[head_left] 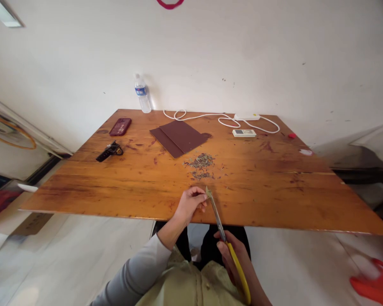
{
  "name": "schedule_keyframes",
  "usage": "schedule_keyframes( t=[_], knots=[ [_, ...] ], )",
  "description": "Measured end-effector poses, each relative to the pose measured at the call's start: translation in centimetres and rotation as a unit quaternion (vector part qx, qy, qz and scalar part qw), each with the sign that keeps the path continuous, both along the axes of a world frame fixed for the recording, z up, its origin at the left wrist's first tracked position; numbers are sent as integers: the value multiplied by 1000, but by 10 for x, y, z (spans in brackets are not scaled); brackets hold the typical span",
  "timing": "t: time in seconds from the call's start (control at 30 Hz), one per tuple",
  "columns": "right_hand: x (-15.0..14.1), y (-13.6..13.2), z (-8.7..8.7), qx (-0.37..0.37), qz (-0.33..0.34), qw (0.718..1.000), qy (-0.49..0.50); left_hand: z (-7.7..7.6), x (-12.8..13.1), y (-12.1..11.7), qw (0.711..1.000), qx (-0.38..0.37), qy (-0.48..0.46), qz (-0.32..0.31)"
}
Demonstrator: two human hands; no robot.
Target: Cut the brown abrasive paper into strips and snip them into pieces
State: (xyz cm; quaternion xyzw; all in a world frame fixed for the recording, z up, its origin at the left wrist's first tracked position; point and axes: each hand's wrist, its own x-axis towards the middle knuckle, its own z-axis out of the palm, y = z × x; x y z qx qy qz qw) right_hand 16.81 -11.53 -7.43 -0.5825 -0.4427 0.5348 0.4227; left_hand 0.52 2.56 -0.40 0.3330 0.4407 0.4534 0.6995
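Near the table's front edge, my left hand [191, 204] pinches a small greenish dried leaf-like piece [208, 192] between thumb and fingers. Long metal scissors [217, 216] with yellow handles are gripped in my right hand [232, 253], just below the table edge. The blades point up and away from me, and their tips meet the greenish piece; whether they are parted I cannot tell. Beyond my hands, a pile of dry, shredded plant bits [202, 161] lies on the wooden table [140, 191], with a smaller heap [200, 175] in front of it.
Dark maroon boards [181, 138] lie behind the pile. To the left are a black strap-like item [110, 151], a phone [120, 126] and a water bottle [142, 94]. A white power strip [247, 116] with its cord and a remote control [244, 133] sit toward the wall.
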Motion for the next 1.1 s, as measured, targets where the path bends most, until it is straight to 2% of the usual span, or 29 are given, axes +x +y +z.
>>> schedule_keyframes(
  t=[0.13, 0.23, 0.37, 0.43, 0.6, 0.73, 0.97, 1.1],
  knots=[
    [-3, 0, 0, 7, 5, 1000, -20, 2, 1, 1, 1000, -12, 0, -3],
    [-4, -1, -7, 10, 4, 999, -32, 2, 2, 1, 1000, -14, 7, -5],
    [-2, -2, -23, 32, 21, 999, 1, 0, 3, 0, 999, -22, 6, 33],
    [-1, 0, -26, 20, 32, 999, 36, -1, 4, 0, 998, -30, -1, 49],
    [-7, 4, -14, -4, 37, 996, 83, 2, 5, 1, 996, -47, -10, 69],
    [-19, 4, -5, -31, -25, 990, 134, 4, 5, -1, 995, -46, -7, 92],
    [-28, 6, -13, -50, -40, 983, 171, 6, 0, 3, 999, -51, 6, 11],
    [-31, 6, -10, -54, -43, 979, 192, 8, -3, 1, 999, -48, 12, 4]
  ],
)
